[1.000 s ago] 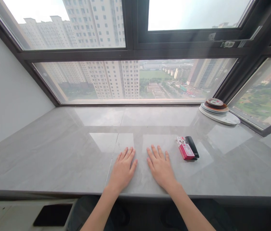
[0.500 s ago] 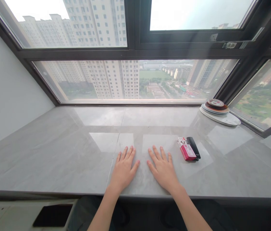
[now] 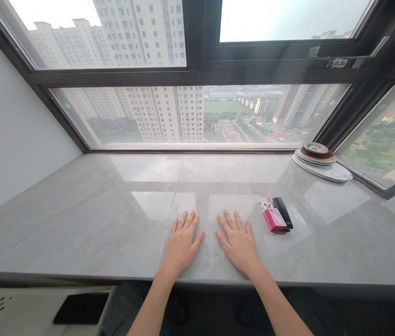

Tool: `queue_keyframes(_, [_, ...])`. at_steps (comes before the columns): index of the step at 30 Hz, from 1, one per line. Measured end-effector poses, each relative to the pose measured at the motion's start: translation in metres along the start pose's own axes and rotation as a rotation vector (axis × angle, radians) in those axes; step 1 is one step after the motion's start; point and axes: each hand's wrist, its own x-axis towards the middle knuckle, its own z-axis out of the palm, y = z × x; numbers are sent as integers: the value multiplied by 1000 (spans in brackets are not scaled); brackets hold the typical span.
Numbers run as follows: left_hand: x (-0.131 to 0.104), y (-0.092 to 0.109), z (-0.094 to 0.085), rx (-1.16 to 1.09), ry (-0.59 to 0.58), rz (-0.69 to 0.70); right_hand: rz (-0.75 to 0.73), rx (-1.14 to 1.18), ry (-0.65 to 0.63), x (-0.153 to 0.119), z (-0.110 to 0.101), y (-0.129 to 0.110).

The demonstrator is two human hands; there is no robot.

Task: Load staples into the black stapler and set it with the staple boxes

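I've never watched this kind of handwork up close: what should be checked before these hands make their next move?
1. Left hand free: ok, palm down on the gray countertop.
2. Right hand free: ok, palm down, fingers spread.
3. Red-and-white box near the right hand: ok, just to its right, not touching it.
4. Black stapler standing apart from the box: not ok, no gap shows between them.
5. Box contents known: cannot tell, they are hidden.
6. Stacked plates away from both hands: ok, in the far right corner by the window.

On the grey tabletop (image 3: 78,224): left hand (image 3: 182,242) and right hand (image 3: 237,242), lower centre; box (image 3: 273,217), apparent stapler (image 3: 283,212), right of centre; plates (image 3: 318,162), upper right.
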Motion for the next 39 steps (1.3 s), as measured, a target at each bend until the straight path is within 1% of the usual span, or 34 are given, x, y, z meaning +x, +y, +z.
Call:
queue_keyframes(13, [-1, 0, -2, -8, -2, -2, -10, -14, 12, -1, 1, 1])
queue_keyframes(24, [-1, -1, 1, -15, 11, 4, -2, 11, -23, 0, -1, 1])
queue_keyframes(29, [-1, -1, 0, 0, -1, 0, -4, 29, -44, 1, 0, 4])
queue_keyframes(34, [-1, 0, -1, 6, -12, -3, -7, 44, -41, 1, 0, 5])
queue_keyframes(39, [-1, -1, 1, -3, 0, 6, -9, 41, -26, -1, -3, 5])
